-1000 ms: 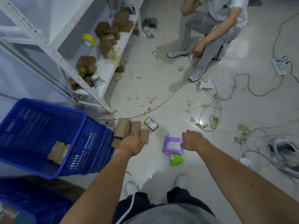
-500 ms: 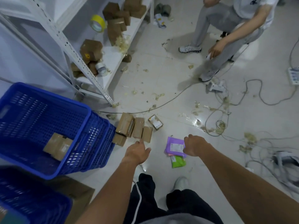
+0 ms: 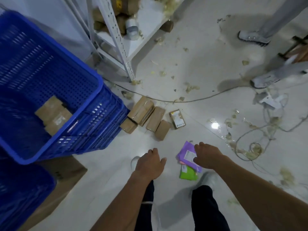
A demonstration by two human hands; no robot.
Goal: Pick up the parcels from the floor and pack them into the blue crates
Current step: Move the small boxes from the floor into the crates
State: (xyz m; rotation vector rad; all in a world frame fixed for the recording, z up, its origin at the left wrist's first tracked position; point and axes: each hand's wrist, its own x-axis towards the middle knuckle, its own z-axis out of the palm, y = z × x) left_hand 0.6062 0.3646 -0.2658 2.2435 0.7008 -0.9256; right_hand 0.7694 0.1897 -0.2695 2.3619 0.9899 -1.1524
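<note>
Where right hand (image 3: 207, 157) hangs, purple parcel (image 3: 186, 151) under its fingers (image 3: 197, 160), left hand (image 3: 150, 162) apart

left hand (image 3: 150, 161) spread, right hand (image 3: 207, 156) loosely curled

Blue latticed crate (image 3: 100, 117); right of the crate, tan-brown parcels (image 3: 141, 112) under glossy tape; farther right, purple pouch (image 3: 186, 150) with white label, lime-green pouch (image 3: 187, 174); off-white floor (image 3: 200, 72) beneath.
</note>
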